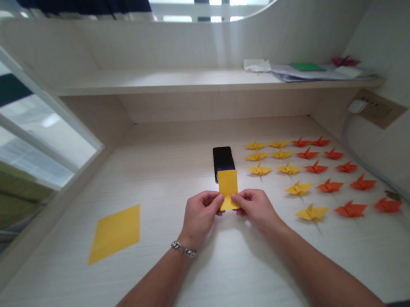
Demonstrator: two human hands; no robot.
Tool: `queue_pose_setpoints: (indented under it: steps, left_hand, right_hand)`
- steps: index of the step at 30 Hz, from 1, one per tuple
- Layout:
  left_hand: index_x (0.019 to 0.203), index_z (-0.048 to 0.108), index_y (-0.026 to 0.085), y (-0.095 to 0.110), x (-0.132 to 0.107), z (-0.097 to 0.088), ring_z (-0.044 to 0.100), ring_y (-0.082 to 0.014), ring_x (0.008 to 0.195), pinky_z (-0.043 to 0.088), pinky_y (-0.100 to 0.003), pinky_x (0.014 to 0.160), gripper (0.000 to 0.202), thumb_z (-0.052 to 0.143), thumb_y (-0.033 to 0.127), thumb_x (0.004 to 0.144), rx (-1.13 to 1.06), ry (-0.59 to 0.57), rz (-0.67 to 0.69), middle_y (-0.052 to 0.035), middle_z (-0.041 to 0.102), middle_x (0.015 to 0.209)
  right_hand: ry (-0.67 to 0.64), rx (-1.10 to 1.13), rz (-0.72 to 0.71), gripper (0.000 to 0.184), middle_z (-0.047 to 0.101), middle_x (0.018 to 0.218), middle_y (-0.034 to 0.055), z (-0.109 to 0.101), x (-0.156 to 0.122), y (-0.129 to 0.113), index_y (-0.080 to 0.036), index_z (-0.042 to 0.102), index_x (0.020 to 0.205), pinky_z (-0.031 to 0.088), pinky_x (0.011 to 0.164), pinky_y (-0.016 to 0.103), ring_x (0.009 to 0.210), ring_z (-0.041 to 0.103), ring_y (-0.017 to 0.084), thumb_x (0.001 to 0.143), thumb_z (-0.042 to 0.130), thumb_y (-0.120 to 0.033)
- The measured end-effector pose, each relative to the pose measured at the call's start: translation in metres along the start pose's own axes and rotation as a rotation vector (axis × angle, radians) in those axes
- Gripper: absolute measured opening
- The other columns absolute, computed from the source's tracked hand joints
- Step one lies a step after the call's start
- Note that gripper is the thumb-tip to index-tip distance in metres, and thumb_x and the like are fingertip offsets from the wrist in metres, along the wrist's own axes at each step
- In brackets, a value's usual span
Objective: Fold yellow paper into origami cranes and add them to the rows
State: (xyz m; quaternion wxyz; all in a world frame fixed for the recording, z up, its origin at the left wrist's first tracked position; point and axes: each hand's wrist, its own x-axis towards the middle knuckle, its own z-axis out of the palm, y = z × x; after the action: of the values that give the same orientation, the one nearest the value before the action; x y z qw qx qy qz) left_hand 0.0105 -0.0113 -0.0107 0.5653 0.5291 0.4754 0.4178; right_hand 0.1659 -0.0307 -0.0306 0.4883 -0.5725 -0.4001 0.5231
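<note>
A folded yellow paper [228, 185] is held up between my two hands, over the middle of the desk. My left hand [202, 212] pinches its lower left edge, thumb on the front. On the opposite edge, my right hand [255, 206] grips it the same way, with fingertips curled behind. Just beyond the paper lies a black phone [223, 158], its near end partly covered by the paper. A flat yellow sheet [117, 232] rests on the desk to the left of my left hand.
Yellow paper cranes [298, 189] and orange paper cranes [330, 186] stand in rows at right. A cable [371, 172] runs from the wall socket [380, 106] down the right side. Papers [303, 71] lie on the shelf [180, 82] above the desk [153, 165].
</note>
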Motion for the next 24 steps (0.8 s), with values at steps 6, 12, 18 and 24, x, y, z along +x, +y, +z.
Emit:
queue_pose_setpoints:
  steps: [6,12,18,24]
  left_hand:
    - [0.085,0.068,0.008,-0.006,0.003,-0.001,0.061,-0.0126,0.058,0.057,-0.028,0.059,0.031,0.070,0.037,0.074,-0.043,-0.002,-0.032,-0.0084,0.069,0.076]
    - [0.083,0.068,0.008,-0.008,0.004,0.001,0.061,-0.0123,0.059,0.055,-0.025,0.058,0.031,0.067,0.038,0.076,-0.154,-0.029,-0.061,-0.0080,0.068,0.075]
    - [0.091,0.067,0.008,-0.008,0.002,0.002,0.062,-0.0121,0.059,0.051,-0.023,0.056,0.033,0.074,0.034,0.071,-0.129,-0.071,-0.110,-0.0100,0.070,0.081]
    - [0.087,0.067,0.009,-0.010,0.003,0.001,0.061,-0.0110,0.057,0.049,-0.021,0.054,0.028,0.072,0.032,0.072,-0.132,-0.089,-0.112,-0.0089,0.070,0.078]
  right_hand:
    - [0.059,-0.065,-0.049,0.032,0.065,0.058,0.0044,0.001,-0.001,0.000,-0.012,0.067,0.070,0.042,0.046,0.023,0.046,0.055,0.013,0.070,0.070,-0.045]
    - [0.079,-0.149,-0.102,0.030,0.064,0.055,0.0037,-0.001,-0.004,-0.008,-0.012,0.068,0.069,0.040,0.046,0.023,0.047,0.055,0.013,0.072,0.068,-0.042]
    - [0.092,-0.167,-0.125,0.028,0.062,0.052,0.0025,-0.002,-0.006,-0.012,-0.013,0.068,0.067,0.039,0.045,0.021,0.047,0.055,0.013,0.072,0.068,-0.040]
    - [0.098,-0.146,-0.091,0.029,0.065,0.056,0.0041,-0.001,-0.003,-0.006,-0.012,0.069,0.068,0.040,0.045,0.022,0.047,0.055,0.013,0.069,0.070,-0.041]
